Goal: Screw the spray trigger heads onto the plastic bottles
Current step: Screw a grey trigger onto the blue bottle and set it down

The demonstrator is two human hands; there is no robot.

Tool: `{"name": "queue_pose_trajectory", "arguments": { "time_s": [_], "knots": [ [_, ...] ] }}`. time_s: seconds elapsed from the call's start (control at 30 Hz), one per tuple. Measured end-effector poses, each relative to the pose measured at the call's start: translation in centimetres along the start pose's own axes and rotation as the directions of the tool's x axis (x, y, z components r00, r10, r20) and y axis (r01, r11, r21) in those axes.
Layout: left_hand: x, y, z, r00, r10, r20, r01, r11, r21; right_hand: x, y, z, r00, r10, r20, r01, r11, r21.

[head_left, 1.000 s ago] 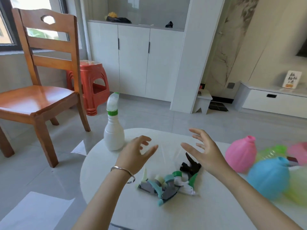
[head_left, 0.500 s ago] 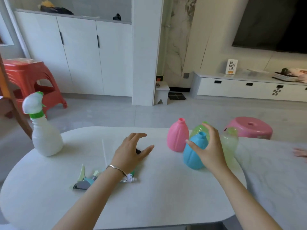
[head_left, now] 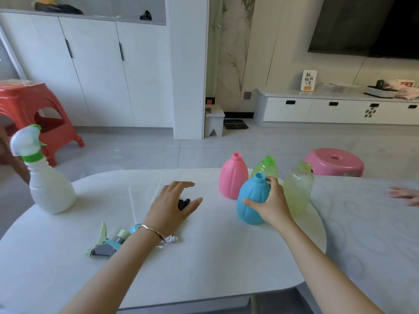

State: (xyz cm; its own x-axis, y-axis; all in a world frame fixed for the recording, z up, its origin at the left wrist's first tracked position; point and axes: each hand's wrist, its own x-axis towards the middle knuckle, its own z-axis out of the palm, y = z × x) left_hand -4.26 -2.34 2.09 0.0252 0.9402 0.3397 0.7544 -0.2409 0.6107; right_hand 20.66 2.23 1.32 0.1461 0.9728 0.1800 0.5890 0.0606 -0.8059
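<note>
White table (head_left: pixel 215 257) carries a cluster of uncapped bottles at its far right edge: the right hand (head_left: pixel 273 203) wraps its fingers around the blue bottle (head_left: pixel 250 200), pink bottle (head_left: pixel 233 179) just behind. The left hand (head_left: pixel 172 206) hovers spread-fingered over a black trigger head (head_left: pixel 183 203); more trigger heads (head_left: pixel 108 242) lie beside its wrist. A white bottle (head_left: pixel 48 186), already capped, stands far left, bare tabletop between.

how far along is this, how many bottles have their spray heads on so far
Done: one. The white bottle already wears its green-and-white trigger head. In hand: the right hand grips the blue bottle, still open-necked; the left hand hovers open over a black trigger head. Left: blue, pink bottle, green bottle and yellowish bottle, with loose trigger heads on the table.
</note>
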Motion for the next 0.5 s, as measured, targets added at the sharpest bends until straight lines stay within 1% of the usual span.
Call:
{"name": "queue_pose_trajectory", "arguments": {
  "time_s": [0.13, 0.2, 0.27, 0.33, 0.43, 0.5],
  "knots": [
    [-0.2, 0.2, 0.2, 1.0, 0.01, 0.023, -0.009, 1.0, -0.022, -0.8, -0.4, 0.5, 1.0, 0.007, 0.0, -0.007, 0.999, -0.036],
    [-0.6, 0.2, 0.5, 0.997, 0.021, 0.073, -0.018, 0.999, -0.045, -1.5, -0.9, 1.0, 1.0, 0.006, 0.023, -0.005, 0.999, -0.032],
    [-1.0, 0.1, 1.1, 0.982, 0.038, 0.185, -0.03, 0.999, -0.044, -2.4, -1.6, 1.7, 0.997, -0.002, 0.072, 0.003, 1.0, -0.024],
    [-1.3, -0.1, 1.8, 0.957, 0.042, 0.288, -0.042, 0.999, -0.007, -3.4, -2.4, 2.7, 0.99, 0.004, 0.142, -0.004, 1.0, 0.005],
    [-1.7, -0.5, 2.7, 0.935, 0.016, 0.354, -0.036, 0.998, 0.051, -4.6, -3.5, 3.9, 0.966, 0.002, 0.258, -0.028, 0.995, 0.096],
    [-1.9, -0.8, 3.2, 0.936, 0.006, 0.351, -0.03, 0.998, 0.061, -5.4, -4.0, 4.5, 0.957, -0.016, 0.288, -0.025, 0.99, 0.139]
  ]
}}
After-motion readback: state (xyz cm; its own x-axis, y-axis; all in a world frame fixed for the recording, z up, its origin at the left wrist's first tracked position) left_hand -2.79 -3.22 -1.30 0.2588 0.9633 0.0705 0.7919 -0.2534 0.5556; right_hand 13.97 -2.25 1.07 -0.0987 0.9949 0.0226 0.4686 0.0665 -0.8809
